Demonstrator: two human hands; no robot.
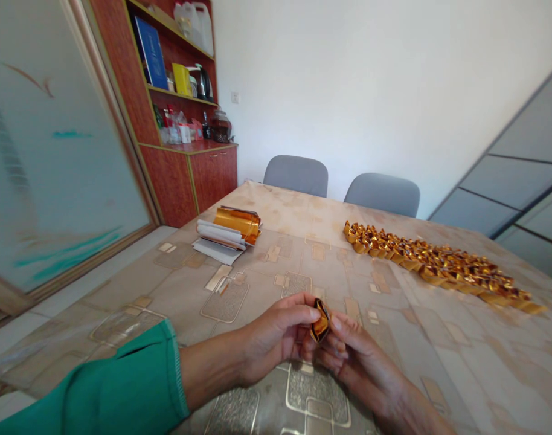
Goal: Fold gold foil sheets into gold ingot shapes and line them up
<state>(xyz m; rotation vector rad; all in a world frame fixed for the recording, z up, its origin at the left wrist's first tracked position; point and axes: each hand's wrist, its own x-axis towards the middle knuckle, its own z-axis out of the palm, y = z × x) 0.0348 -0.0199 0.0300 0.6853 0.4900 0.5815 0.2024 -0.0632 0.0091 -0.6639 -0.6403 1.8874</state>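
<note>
Pinching 1 gold foil piece [321, 321] w/ 2 hands [276, 341] [357, 362]

Folded gold foil piece [320, 321], partly hidden behind the fingertips [313, 313] of both hands, inner folds out of sight. Far beyond it, shelf bottles [170, 124] too small for any label to read. Left of it, frosted glass panel [63, 163], blurred. Below it, right forearm [407, 405] and green sleeve [122, 380], both cut off by the picture's edge.

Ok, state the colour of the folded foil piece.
The folded foil piece is shiny golden orange; head view.
</note>
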